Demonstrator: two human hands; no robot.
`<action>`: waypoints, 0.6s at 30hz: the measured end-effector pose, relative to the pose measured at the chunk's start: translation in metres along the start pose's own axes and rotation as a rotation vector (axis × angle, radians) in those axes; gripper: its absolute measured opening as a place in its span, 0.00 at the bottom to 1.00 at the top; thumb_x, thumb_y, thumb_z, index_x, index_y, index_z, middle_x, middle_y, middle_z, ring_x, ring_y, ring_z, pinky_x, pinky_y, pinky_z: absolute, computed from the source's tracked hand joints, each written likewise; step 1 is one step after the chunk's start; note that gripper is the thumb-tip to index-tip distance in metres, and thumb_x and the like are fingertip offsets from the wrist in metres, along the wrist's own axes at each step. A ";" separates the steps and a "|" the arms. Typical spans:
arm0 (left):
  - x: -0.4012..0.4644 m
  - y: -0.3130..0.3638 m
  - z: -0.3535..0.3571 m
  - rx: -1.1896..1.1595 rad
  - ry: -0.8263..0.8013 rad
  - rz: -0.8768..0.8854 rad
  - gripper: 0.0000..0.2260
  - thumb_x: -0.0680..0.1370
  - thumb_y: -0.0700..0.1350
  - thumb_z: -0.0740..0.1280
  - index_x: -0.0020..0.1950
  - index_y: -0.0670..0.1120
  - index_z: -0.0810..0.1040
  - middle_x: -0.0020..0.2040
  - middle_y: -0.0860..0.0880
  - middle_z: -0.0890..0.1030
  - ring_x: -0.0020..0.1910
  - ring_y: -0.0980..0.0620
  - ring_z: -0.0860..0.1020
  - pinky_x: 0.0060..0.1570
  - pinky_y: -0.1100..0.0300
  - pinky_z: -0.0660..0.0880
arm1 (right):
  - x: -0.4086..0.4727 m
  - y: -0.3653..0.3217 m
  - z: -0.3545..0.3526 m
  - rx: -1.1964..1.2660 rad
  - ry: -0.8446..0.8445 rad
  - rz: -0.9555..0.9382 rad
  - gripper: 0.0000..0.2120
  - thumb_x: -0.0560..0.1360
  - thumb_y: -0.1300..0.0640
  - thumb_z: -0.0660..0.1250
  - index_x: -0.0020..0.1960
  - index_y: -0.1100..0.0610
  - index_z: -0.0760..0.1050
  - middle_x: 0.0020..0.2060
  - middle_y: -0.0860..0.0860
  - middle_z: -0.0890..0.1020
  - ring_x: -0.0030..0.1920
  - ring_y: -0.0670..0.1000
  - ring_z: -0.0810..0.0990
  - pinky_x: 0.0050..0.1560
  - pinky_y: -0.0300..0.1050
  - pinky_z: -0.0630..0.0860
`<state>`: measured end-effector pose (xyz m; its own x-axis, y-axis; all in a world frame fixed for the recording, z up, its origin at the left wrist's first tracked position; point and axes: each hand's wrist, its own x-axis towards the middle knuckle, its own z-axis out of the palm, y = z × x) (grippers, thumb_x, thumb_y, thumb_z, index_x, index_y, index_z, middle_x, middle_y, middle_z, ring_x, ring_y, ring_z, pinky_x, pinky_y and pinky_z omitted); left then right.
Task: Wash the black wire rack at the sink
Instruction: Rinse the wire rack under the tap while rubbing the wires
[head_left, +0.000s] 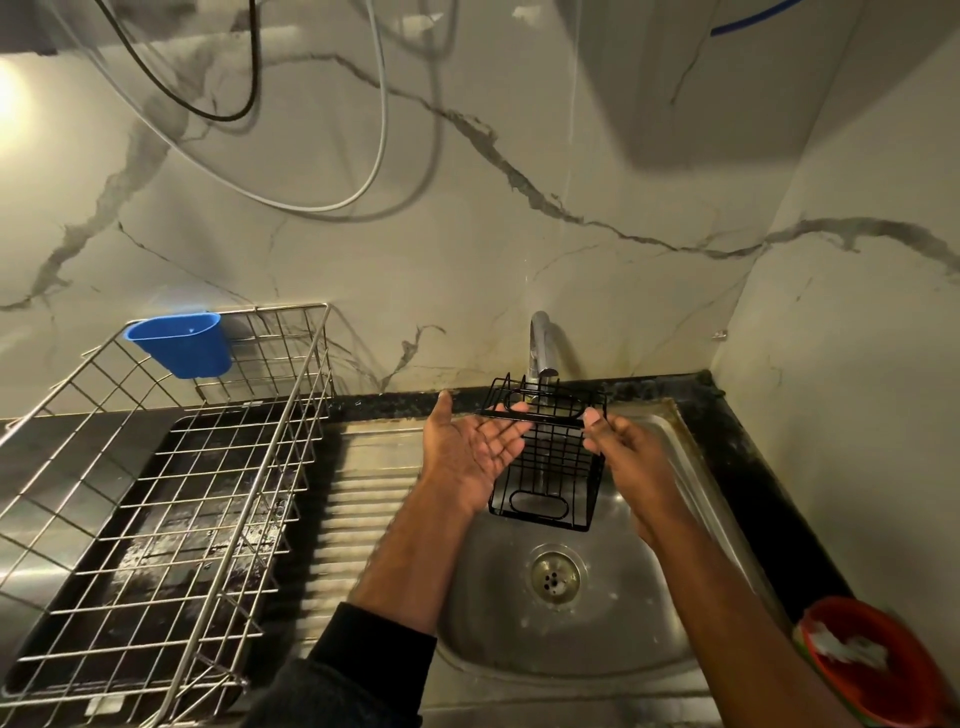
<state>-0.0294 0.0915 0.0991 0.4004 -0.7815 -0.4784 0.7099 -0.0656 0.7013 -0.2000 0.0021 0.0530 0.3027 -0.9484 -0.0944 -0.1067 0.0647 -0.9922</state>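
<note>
**Small black rack held under the tap, over the basin**

While the black wire rack (548, 457) hangs above the sink (675, 467), just below the chrome tap (541, 345) at the back edge of the basin, both hands work on it from either side. The right hand (621, 452) pinches the rack's right edge near the flat top bar, fingers curled round the wire. The left hand (475, 447) lies palm up with its fingers straight and spread, their tips under or against the rack's left side; it supports rather than grips. Whether water is running cannot be told for certain, though a thin stream seems to show through the mesh.

As for handling, the rack looks light and stiff: thin coated wire welded into a grid, with oval loops at both ends. It should keep its shape under one hand, but wet coated wire is likely slippery, and a pinch on a single strand could let it twist. The flat bar or the outer frame looks the firmer hold, leaving the mesh free for rubbing.

Left of the basin, on the ribbed drainboard side, stands a steel dish basket (166, 493) with a blue cup (182, 343) hooked on its back rim. A red bowl (872, 670) sits at the worktop's near right corner.
</note>
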 end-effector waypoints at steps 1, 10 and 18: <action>0.000 0.000 0.000 0.004 0.006 0.001 0.38 0.83 0.66 0.48 0.80 0.36 0.58 0.64 0.35 0.81 0.55 0.41 0.85 0.50 0.50 0.78 | 0.001 0.000 0.000 0.002 -0.003 0.003 0.20 0.76 0.41 0.68 0.61 0.52 0.79 0.56 0.48 0.84 0.58 0.48 0.81 0.47 0.38 0.70; -0.008 -0.003 0.002 0.013 0.012 0.031 0.37 0.84 0.63 0.50 0.81 0.36 0.50 0.68 0.33 0.77 0.53 0.41 0.85 0.50 0.52 0.78 | 0.004 0.007 0.000 -0.043 0.018 -0.030 0.22 0.76 0.40 0.67 0.61 0.56 0.79 0.53 0.51 0.84 0.54 0.47 0.82 0.44 0.38 0.70; -0.010 -0.006 0.005 -0.005 0.009 0.028 0.37 0.84 0.63 0.50 0.81 0.37 0.48 0.68 0.33 0.76 0.53 0.42 0.85 0.51 0.52 0.78 | 0.005 0.007 -0.002 -0.035 0.027 -0.013 0.20 0.76 0.40 0.67 0.56 0.55 0.81 0.49 0.49 0.85 0.51 0.46 0.83 0.42 0.38 0.68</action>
<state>-0.0407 0.0968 0.1027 0.4254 -0.7775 -0.4631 0.7009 -0.0407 0.7121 -0.2013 -0.0027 0.0453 0.2783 -0.9573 -0.0784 -0.1358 0.0416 -0.9899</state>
